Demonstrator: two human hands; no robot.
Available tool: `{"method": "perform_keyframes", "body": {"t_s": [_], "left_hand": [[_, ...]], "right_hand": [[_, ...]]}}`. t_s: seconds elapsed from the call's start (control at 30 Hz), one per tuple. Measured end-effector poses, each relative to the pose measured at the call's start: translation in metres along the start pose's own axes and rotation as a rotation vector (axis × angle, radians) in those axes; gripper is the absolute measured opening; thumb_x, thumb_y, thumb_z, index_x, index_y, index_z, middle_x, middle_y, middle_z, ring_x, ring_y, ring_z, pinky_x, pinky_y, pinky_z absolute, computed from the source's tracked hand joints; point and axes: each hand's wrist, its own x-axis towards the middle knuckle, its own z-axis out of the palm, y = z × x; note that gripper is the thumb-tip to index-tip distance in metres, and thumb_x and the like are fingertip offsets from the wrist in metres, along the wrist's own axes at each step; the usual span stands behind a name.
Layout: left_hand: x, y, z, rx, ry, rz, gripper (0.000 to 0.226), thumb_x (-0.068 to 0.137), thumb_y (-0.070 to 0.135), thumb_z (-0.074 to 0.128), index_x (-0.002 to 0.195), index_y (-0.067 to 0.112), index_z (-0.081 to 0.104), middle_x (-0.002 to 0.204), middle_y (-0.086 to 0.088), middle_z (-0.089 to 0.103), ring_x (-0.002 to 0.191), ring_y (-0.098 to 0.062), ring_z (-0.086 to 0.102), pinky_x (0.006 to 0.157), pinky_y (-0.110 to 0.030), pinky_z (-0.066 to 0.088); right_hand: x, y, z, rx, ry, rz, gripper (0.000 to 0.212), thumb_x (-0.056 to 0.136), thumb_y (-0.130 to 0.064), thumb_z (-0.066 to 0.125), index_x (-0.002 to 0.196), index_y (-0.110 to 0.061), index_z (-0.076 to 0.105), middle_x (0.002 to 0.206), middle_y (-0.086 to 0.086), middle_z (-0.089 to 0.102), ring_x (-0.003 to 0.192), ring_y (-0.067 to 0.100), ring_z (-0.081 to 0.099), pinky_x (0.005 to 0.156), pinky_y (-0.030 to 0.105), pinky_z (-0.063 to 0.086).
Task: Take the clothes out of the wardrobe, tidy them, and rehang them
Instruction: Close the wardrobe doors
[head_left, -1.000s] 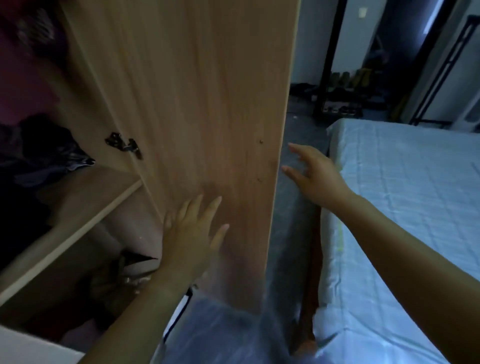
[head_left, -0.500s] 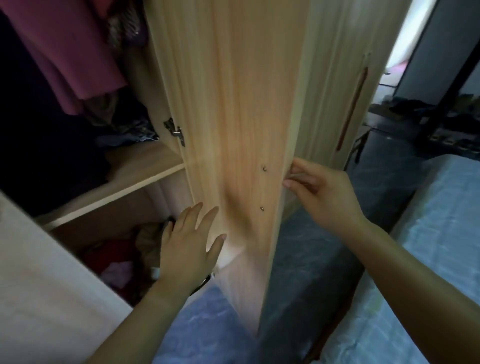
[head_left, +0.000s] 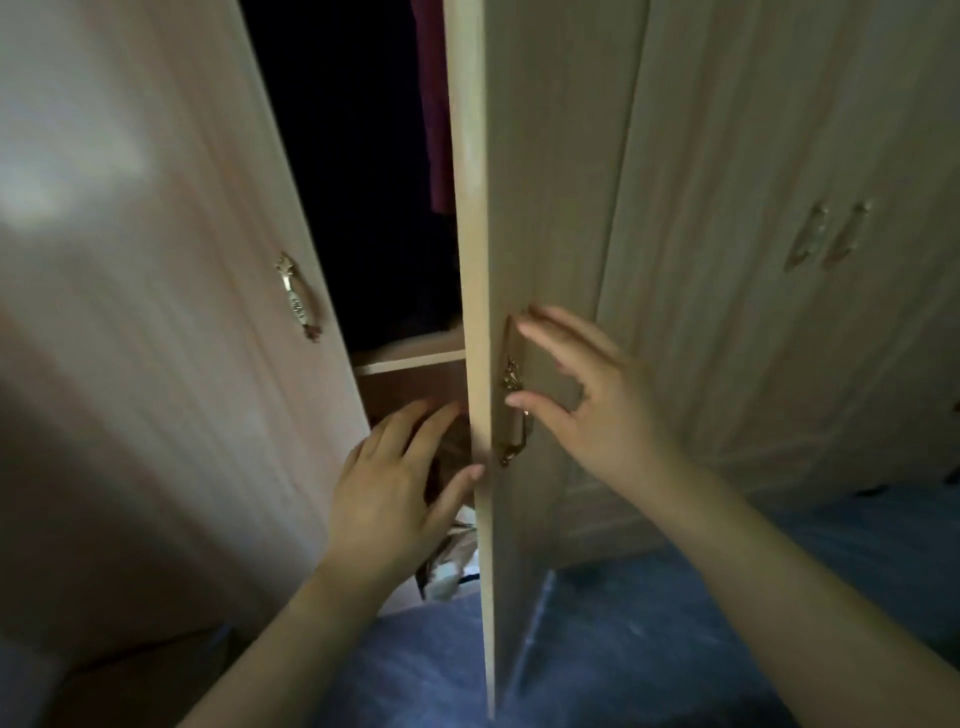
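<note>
We stand on a blue floor (head_left: 649, 623) in a dim room, facing a pale wood-grain wardrobe (head_left: 727, 312). Its left door (head_left: 156, 338) swings wide open. The middle door (head_left: 470, 234) stands ajar, edge-on to us. Between them the inside is dark, and a maroon garment (head_left: 434, 104) hangs there above a shelf (head_left: 415, 358). Below the shelf lies what may be crumpled cloth or bags (head_left: 449, 561), too murky for us to name. Our left hand (head_left: 395, 488) reaches into the gap with its fingers spread and straight, grasping nothing, the thumb touching the middle door's edge. Our right hand (head_left: 597, 410) lies released against that door's outer face, fingers extended, with the thumb at the brass handle (head_left: 511, 410).
</note>
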Motion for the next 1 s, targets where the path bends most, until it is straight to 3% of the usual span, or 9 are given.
{"method": "perform_keyframes", "body": {"t_s": [0.13,0.23,0.37,0.53,0.67,0.8,1.0], "left_hand": [[0.014,-0.030,-0.020,0.013,0.108,-0.061,0.061,0.088,0.063,0.037,0.135,0.024,0.046,0.132,0.001,0.054,0.119,-0.018,0.050,0.093,-0.032,0.045],[0.027,-0.054,-0.026,0.032,0.160,-0.102,0.064,0.087,0.064,0.038,0.135,0.024,0.046,0.132,0.002,0.054,0.119,-0.017,0.050,0.092,-0.032,0.045],[0.048,-0.089,-0.021,0.045,0.234,-0.124,0.060,0.085,0.059,0.045,0.134,0.024,0.046,0.129,0.003,0.055,0.116,-0.015,0.048,0.090,-0.031,0.047],[0.088,-0.126,-0.018,0.070,0.337,-0.084,0.060,0.085,0.048,0.051,0.139,0.024,0.039,0.138,-0.003,0.049,0.122,-0.018,0.044,0.090,-0.031,0.046],[0.130,-0.142,-0.021,0.050,0.402,-0.026,0.066,0.086,0.037,0.060,0.144,0.021,0.030,0.144,-0.005,0.043,0.128,-0.021,0.042,0.096,-0.031,0.041],[0.154,-0.160,-0.014,0.090,0.413,-0.050,0.074,0.081,0.021,0.072,0.143,0.016,0.031,0.143,-0.006,0.045,0.126,-0.020,0.041,0.094,-0.036,0.045],[0.180,-0.172,0.002,0.205,0.453,-0.115,0.074,0.080,0.018,0.074,0.142,0.012,0.034,0.142,-0.009,0.045,0.130,-0.022,0.039,0.101,-0.044,0.041]], "right_hand": [[0.048,-0.004,0.036,0.014,0.028,-0.108,0.078,0.074,-0.024,0.078,0.141,-0.022,0.039,0.152,0.003,0.027,0.136,0.013,0.031,0.109,0.020,0.028],[0.083,-0.001,0.061,-0.045,0.058,-0.199,0.078,0.074,-0.021,0.078,0.141,-0.023,0.038,0.155,0.006,0.018,0.140,0.021,0.027,0.110,0.024,0.024],[0.117,0.013,0.096,-0.158,0.059,-0.313,0.080,0.072,-0.019,0.079,0.140,-0.027,0.038,0.156,0.007,0.012,0.141,0.029,0.024,0.109,0.040,0.032],[0.152,0.038,0.125,-0.348,0.087,-0.382,0.087,0.069,-0.021,0.081,0.142,-0.027,0.035,0.156,0.006,0.009,0.140,0.032,0.022,0.111,0.038,0.026],[0.168,0.048,0.141,-0.373,0.131,-0.403,0.087,0.068,-0.022,0.082,0.141,-0.024,0.034,0.154,0.008,0.013,0.141,0.028,0.017,0.105,0.053,0.036],[0.183,0.057,0.161,-0.449,0.170,-0.390,0.087,0.071,-0.027,0.079,0.143,-0.024,0.030,0.154,0.008,0.013,0.142,0.026,0.015,0.110,0.048,0.027],[0.208,0.075,0.182,-0.513,0.213,-0.412,0.088,0.072,-0.031,0.078,0.144,-0.026,0.028,0.158,0.003,0.004,0.143,0.024,0.012,0.115,0.039,0.009]]}}
